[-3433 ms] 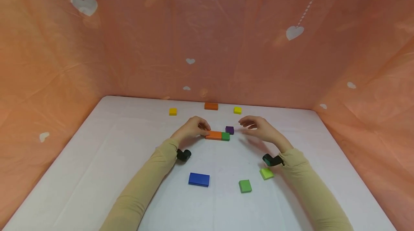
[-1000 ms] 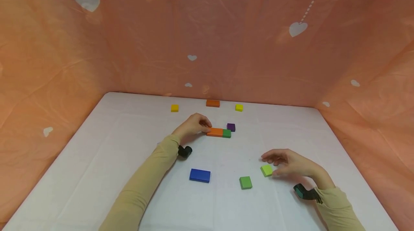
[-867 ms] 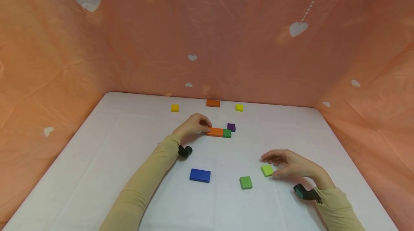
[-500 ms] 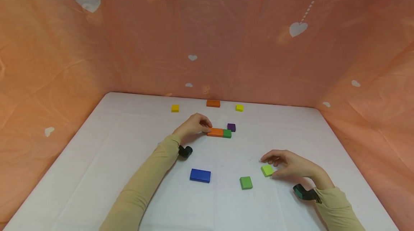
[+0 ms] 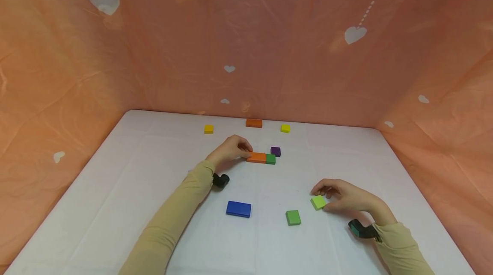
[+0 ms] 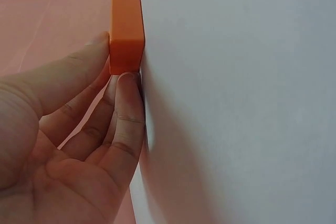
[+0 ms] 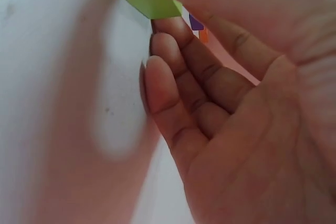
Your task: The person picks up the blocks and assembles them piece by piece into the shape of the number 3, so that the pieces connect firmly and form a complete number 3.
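Note:
At the left end of a flat orange block (image 5: pixel 257 158), my left hand (image 5: pixel 230 148) holds the block between thumb and fingers. The left wrist view shows the thumb along one side of the orange block (image 6: pixel 127 14) and a fingertip at its end. A dark green square block (image 5: pixel 271 159) lies flush against its right end, and a purple block (image 5: pixel 275 151) sits just behind that. Further right and nearer, my right hand (image 5: pixel 352 196) pinches a lime green square block (image 5: pixel 318 202), thumb at its near right side, fingers at its far edge.
A blue rectangular block (image 5: pixel 238 209) and a green square block (image 5: pixel 293 217) lie at the front of the white table (image 5: pixel 154 155). Along the back are an amber block (image 5: pixel 208 129), a darker orange block (image 5: pixel 253 123) and a yellow block (image 5: pixel 285 128). An orange curtain (image 5: pixel 262 52) surrounds the table.
My right hand has moved from beside the purple block to the lime green block at the near right, its fingers closing slightly onto it. My left hand stays at the orange block.

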### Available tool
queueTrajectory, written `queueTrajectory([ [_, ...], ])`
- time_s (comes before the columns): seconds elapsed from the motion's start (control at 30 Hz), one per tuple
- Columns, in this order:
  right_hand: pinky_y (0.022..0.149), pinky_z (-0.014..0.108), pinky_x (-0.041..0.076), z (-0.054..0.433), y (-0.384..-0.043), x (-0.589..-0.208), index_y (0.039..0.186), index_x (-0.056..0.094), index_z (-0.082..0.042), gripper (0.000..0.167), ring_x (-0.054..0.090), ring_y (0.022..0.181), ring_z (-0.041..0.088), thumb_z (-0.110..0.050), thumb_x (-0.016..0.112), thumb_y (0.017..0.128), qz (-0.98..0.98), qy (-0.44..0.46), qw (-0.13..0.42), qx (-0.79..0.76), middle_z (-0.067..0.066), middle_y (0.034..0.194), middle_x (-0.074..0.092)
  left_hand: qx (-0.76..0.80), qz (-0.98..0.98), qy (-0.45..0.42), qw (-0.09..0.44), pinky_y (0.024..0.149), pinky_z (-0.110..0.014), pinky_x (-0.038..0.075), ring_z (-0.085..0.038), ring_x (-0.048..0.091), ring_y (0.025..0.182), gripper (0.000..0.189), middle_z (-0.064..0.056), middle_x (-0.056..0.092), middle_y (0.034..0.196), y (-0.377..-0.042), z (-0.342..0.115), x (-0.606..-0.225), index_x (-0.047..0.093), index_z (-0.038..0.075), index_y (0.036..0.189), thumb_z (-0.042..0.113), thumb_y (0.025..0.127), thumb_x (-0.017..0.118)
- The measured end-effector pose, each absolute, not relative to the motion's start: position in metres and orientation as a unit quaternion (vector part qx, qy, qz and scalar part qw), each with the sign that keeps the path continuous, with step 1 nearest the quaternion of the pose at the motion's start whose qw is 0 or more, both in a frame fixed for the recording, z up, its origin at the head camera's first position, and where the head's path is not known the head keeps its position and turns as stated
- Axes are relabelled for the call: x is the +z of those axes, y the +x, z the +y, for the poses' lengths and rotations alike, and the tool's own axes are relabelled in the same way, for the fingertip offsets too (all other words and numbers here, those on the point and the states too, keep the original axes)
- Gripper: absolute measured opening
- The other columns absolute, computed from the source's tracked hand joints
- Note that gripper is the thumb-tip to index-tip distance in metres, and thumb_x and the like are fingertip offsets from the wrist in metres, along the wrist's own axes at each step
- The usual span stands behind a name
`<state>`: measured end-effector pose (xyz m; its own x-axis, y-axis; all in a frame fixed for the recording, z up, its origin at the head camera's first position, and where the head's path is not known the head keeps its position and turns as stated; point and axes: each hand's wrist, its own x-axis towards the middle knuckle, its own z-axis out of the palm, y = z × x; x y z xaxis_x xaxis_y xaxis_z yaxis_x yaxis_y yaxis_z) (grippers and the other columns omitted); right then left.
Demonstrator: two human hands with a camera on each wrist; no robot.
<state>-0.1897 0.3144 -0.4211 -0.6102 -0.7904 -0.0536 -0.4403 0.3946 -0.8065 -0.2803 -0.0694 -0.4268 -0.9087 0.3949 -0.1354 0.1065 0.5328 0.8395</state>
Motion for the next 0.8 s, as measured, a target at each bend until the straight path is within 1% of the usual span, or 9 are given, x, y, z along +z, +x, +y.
queueTrajectory([
  [0.1,0.082,0.026,0.046,0.3131,-0.1892,-0.4200,0.113,0.060,-0.006,0.033,0.055,0.096,0.017,-0.012,0.075,0.083,0.810,-0.375,0.222,-0.392,0.007,0.109,0.061,0.455,0.865,0.149,0.152,0.082,-0.029,0.048,-0.020,0.056,0.087,0.015,-0.003,0.065,0.092,-0.2807,-0.0689,-0.4268,0.070,0.007,0.100,0.011,0.086,0.072],
  [0.2,0.082,0.027,0.046,0.3116,-0.1882,-0.4186,0.110,0.060,-0.007,0.031,0.055,0.095,0.018,-0.011,0.075,0.083,0.810,-0.368,0.228,-0.396,0.007,0.107,0.061,0.465,0.859,0.143,0.159,0.082,-0.029,0.048,-0.021,0.057,0.087,0.015,-0.004,0.065,0.092,-0.2805,-0.0694,-0.4274,0.069,0.006,0.101,0.010,0.086,0.072],
  [0.4,0.082,0.027,0.046,0.3097,-0.1870,-0.4165,0.108,0.061,-0.006,0.030,0.056,0.095,0.018,-0.010,0.075,0.083,0.811,-0.362,0.232,-0.398,0.007,0.105,0.061,0.471,0.855,0.142,0.164,0.082,-0.029,0.048,-0.021,0.057,0.087,0.016,-0.004,0.065,0.092,-0.2806,-0.0702,-0.4289,0.069,0.006,0.102,0.011,0.087,0.072],
  [0.67,0.080,0.027,0.047,0.3099,-0.1890,-0.4157,0.107,0.061,-0.008,0.029,0.056,0.093,0.016,-0.009,0.076,0.081,0.828,-0.348,0.212,-0.385,0.004,0.103,0.061,0.474,0.853,0.143,0.163,0.082,-0.030,0.048,-0.021,0.057,0.087,0.015,-0.004,0.065,0.092,-0.2800,-0.0697,-0.4264,0.069,0.006,0.101,0.010,0.086,0.072],
  [0.8,0.079,0.028,0.047,0.3111,-0.1903,-0.4150,0.106,0.061,-0.008,0.029,0.055,0.092,0.017,-0.008,0.076,0.081,0.831,-0.342,0.210,-0.384,0.004,0.102,0.061,0.476,0.852,0.142,0.163,0.083,-0.030,0.048,-0.021,0.057,0.086,0.015,-0.004,0.065,0.092,-0.2801,-0.0697,-0.4263,0.069,0.006,0.100,0.009,0.086,0.072],
])
